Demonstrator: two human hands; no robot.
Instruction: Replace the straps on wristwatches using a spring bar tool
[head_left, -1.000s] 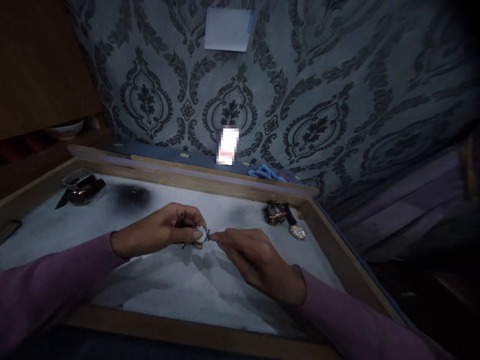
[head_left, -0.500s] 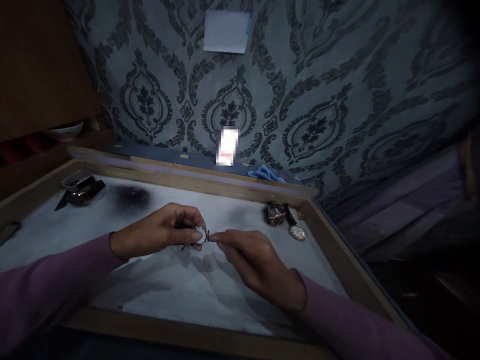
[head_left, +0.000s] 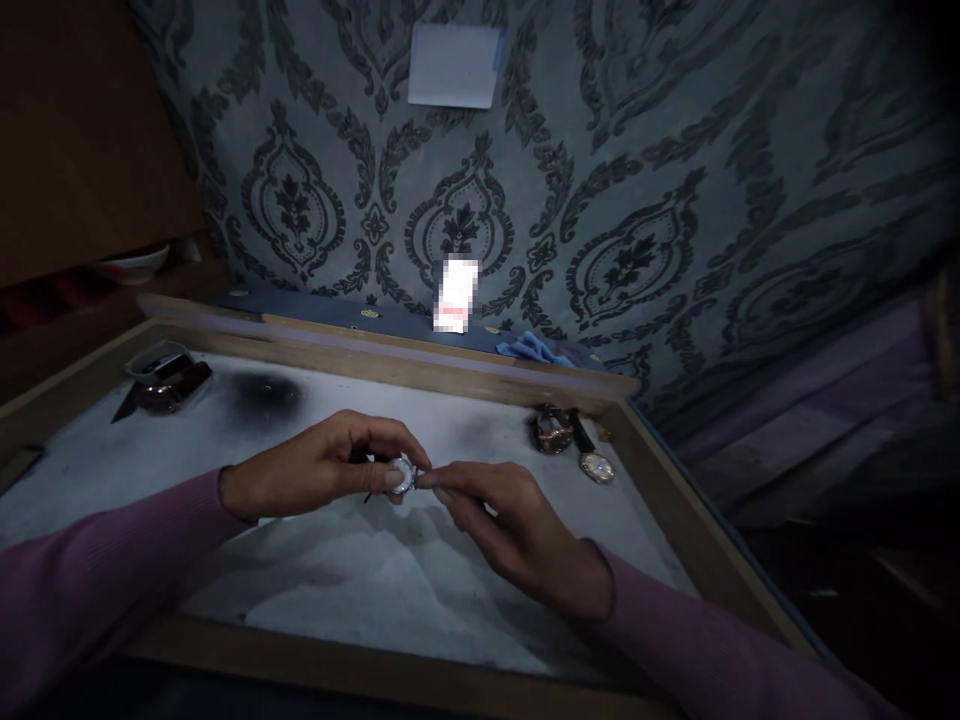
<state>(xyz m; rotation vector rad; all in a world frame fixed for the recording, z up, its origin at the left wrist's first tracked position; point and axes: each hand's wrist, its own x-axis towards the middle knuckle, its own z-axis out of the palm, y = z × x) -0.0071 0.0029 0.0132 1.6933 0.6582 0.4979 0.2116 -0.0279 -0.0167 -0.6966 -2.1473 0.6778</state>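
Note:
Near the middle of the tray a small round wristwatch [head_left: 405, 474] with a pale dial is held up above the white surface. My left hand [head_left: 330, 465] is closed on it, thumb across the dial and index finger stretched over its upper edge. A dark strip, perhaps part of the strap, sticks out below my left fingers. From the right, my right hand [head_left: 506, 515] has its index finger and thumb drawn together at the watch's right edge. Whatever those fingertips grip is too small and dark to make out.
Two more watches lie at the right: a dark bulky one [head_left: 553, 430] and a dark-strapped one [head_left: 597, 467]. At the far left rests a clear-wrapped watch [head_left: 166, 385]. A wooden rim [head_left: 420, 372] borders the tray; a blue cloth [head_left: 534, 348] lies behind it.
My left index finger has stretched to the right over the watch's edge, reaching my right fingertips. The watch has barely shifted, and my right hand stays nearly in place.

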